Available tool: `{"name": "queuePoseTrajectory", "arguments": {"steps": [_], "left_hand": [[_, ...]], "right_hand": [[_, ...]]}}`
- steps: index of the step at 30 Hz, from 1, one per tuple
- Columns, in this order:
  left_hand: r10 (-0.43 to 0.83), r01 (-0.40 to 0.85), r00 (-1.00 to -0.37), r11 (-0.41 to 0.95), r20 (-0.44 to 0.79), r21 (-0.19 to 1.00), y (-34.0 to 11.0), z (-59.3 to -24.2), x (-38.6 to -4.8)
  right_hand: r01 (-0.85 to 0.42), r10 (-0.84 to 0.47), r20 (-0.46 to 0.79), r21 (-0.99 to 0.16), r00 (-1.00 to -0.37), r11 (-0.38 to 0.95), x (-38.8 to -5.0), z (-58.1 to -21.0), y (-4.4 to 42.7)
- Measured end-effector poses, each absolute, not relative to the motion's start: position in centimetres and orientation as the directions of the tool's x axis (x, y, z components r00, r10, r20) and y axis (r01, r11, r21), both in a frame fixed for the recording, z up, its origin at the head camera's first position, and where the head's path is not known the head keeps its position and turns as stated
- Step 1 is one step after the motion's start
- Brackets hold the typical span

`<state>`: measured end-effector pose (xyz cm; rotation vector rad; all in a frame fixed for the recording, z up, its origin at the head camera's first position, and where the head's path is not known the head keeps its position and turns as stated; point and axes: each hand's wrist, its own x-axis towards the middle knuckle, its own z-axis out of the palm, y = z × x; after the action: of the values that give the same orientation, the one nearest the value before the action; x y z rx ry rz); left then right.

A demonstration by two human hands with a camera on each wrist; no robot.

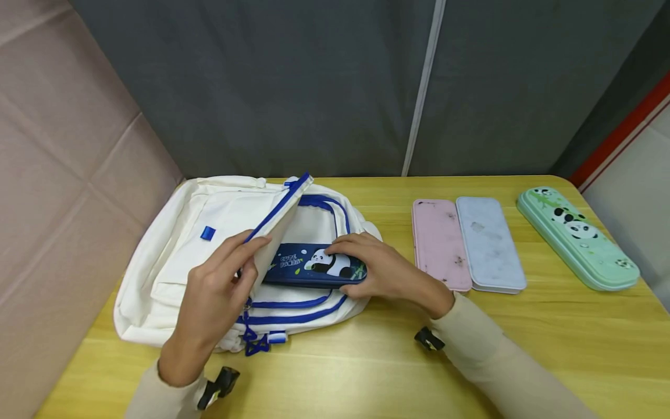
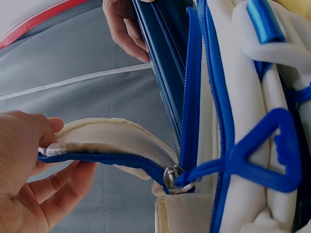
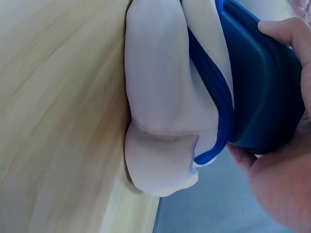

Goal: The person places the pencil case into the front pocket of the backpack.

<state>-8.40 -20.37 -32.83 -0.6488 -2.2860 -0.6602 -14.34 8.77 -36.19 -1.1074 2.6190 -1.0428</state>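
A white backpack [image 1: 178, 262] with blue zippers lies on the table, its front pocket unzipped. My left hand [image 1: 217, 291] pinches the edge of the pocket flap [image 2: 112, 141] and holds it raised. A dark blue pencil case [image 1: 314, 266] with a panda and the words "Cute Panda" lies partly under that flap, its left end hidden. Around the case's right end curl the thumb and fingers of my right hand [image 1: 379, 267]. In the right wrist view the case [image 3: 257, 73] is beside the blue zipper edge. A blue triangular zipper pull [image 2: 267, 150] hangs by the opening.
To the right on the wooden table [image 1: 366, 372] lie a pink case [image 1: 441, 244] and a pale blue case [image 1: 489, 244], side by side. Farther right is a green panda pencil case [image 1: 578, 237]. A grey curtain [image 1: 288, 87] stands behind the table.
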Motion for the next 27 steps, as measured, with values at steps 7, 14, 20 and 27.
{"name": "queuePoseTrajectory", "arguments": {"steps": [7,14,20,27], "left_hand": [[0.277,0.596,-0.662,0.758,0.696,0.265,-20.3,-32.7,-8.3],[0.278,0.595,-0.664,0.758,0.694,0.267,-20.4,-32.8,-8.4],[0.284,0.598,-0.663,0.757,0.693,0.262,-20.6,-32.8,-8.5],[0.286,0.597,-0.666,0.759,0.689,0.262,-20.6,-32.8,-8.5]], "right_hand": [[-0.593,-0.682,0.145,-0.641,-0.717,0.488,-14.5,-36.5,8.1],[-0.541,-0.660,0.086,-0.656,-0.746,0.526,-14.1,-36.5,9.0],[-0.541,-0.639,0.112,-0.655,-0.761,0.528,-13.5,-36.2,10.8],[-0.578,-0.636,0.184,-0.651,-0.749,0.492,-13.4,-36.1,11.6]]}}
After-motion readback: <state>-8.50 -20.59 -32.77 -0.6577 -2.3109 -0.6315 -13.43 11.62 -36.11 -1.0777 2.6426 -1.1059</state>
